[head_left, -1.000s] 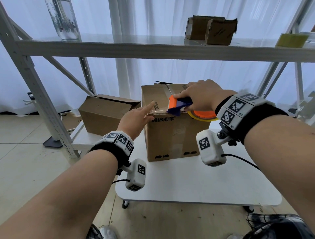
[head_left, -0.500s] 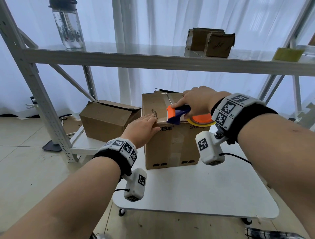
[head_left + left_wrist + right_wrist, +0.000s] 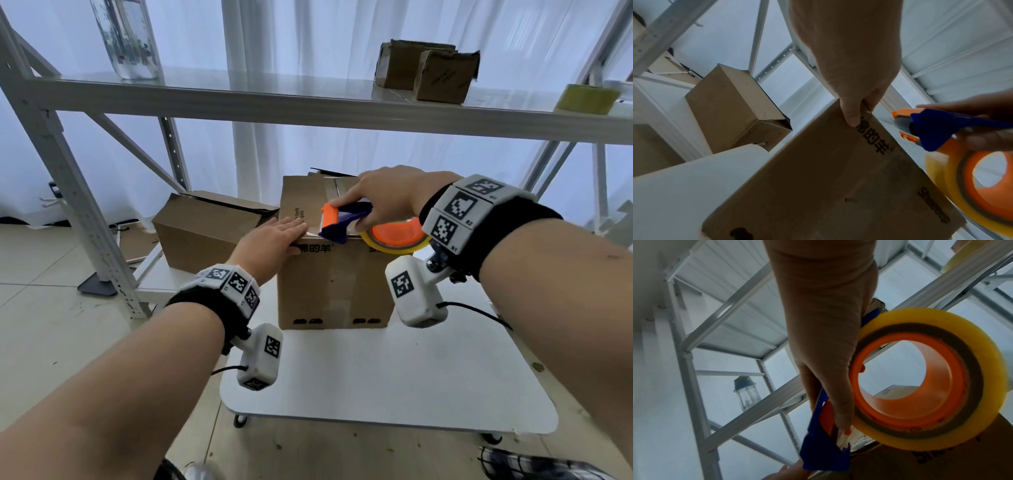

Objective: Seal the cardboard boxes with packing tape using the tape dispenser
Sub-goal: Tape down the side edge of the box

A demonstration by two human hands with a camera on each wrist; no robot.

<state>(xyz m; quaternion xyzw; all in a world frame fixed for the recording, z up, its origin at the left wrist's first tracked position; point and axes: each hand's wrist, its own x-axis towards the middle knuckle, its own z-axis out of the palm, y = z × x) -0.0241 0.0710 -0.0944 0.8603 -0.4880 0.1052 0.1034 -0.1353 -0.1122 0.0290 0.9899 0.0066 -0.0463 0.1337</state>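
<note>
The tape dispenser [image 3: 346, 221] is grasped in the right hand [image 3: 387, 198], its blade end laid on the top front edge of the cardboard box [image 3: 334, 284], apparently to anchor a strip. The left hand [image 3: 270, 245] is pressed flat, fingers straight, on the box's near top corner, seemingly steadying it on the white desk [image 3: 394, 387]. A second box [image 3: 202, 233], flaps unsealed, is left on the low shelf beside it.

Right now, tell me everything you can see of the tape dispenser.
The tape dispenser has a dark blue plastic body, an orange front blade guard and an orange hub carrying a yellowish tape roll. The right hand grips it, nose down at the near top edge of the cardboard box, beside the left hand.
</note>
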